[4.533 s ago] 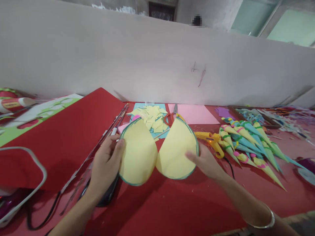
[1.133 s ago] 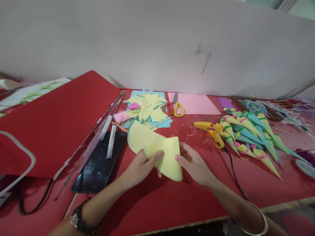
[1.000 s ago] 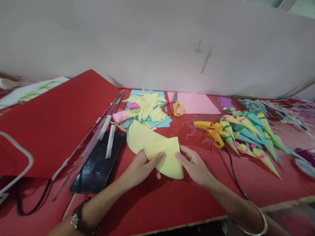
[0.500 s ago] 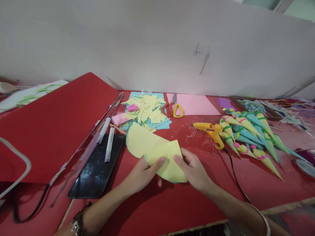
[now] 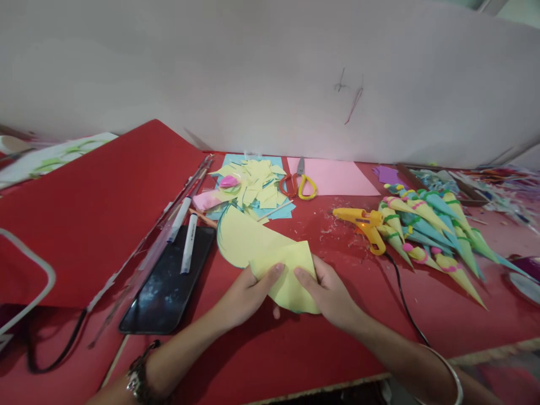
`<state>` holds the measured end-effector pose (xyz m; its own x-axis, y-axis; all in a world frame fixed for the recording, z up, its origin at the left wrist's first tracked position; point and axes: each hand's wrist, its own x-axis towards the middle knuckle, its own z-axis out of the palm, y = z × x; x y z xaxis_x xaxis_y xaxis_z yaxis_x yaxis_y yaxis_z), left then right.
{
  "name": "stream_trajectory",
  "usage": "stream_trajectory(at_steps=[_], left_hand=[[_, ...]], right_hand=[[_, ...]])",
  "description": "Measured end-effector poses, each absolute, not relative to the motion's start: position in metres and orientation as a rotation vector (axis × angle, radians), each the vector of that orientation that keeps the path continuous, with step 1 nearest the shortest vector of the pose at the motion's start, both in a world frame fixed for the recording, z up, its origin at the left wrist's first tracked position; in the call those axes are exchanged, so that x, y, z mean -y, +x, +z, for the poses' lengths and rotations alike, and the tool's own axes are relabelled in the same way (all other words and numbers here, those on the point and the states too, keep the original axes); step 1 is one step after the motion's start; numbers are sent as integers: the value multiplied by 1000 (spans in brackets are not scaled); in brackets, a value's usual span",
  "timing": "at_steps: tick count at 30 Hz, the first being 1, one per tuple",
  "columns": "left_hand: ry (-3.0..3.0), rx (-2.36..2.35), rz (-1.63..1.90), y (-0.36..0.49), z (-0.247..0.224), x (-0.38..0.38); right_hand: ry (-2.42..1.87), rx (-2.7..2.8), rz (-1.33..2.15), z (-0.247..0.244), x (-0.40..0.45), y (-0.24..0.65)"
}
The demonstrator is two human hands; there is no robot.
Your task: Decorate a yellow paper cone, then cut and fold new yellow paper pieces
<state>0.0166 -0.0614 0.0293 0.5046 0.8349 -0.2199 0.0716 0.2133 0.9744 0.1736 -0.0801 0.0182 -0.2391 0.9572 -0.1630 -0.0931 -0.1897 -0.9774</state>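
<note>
A curved piece of yellow paper is held between both hands near the middle. My left hand grips its left side, thumb on top and fingers mostly beneath. On its right side my right hand has the thumb pressed on the face and the other fingers behind. Just beyond my left hand lies a stack of yellow paper pieces with rounded edges, partly overlapped by the held piece. The undersides of both hands' grips are hidden.
Yellow scraps, scissors and pink paper lie at the back. A yellow glue gun with a cord and several paper cones are right. Left are a phone, markers and red board.
My right thumb has slid slightly left along the yellow paper, toward my left thumb. Both hands keep their hold; the view has shifted slightly.
</note>
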Motion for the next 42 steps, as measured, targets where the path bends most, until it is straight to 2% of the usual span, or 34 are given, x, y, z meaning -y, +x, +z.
stream_trajectory(at_steps=[21, 32, 38, 42], left_hand=[[1281, -887, 593, 14, 28, 58], [1289, -846, 522, 12, 29, 62], [1600, -1026, 620, 0, 37, 45], [1909, -1105, 588, -5, 52, 37]], right_hand=[[-1186, 1164, 1574, 14, 79, 173], [-1366, 1333, 1269, 15, 74, 185], [-1360, 1437, 1233, 14, 72, 187], [-1305, 1701, 1144, 16, 73, 186]])
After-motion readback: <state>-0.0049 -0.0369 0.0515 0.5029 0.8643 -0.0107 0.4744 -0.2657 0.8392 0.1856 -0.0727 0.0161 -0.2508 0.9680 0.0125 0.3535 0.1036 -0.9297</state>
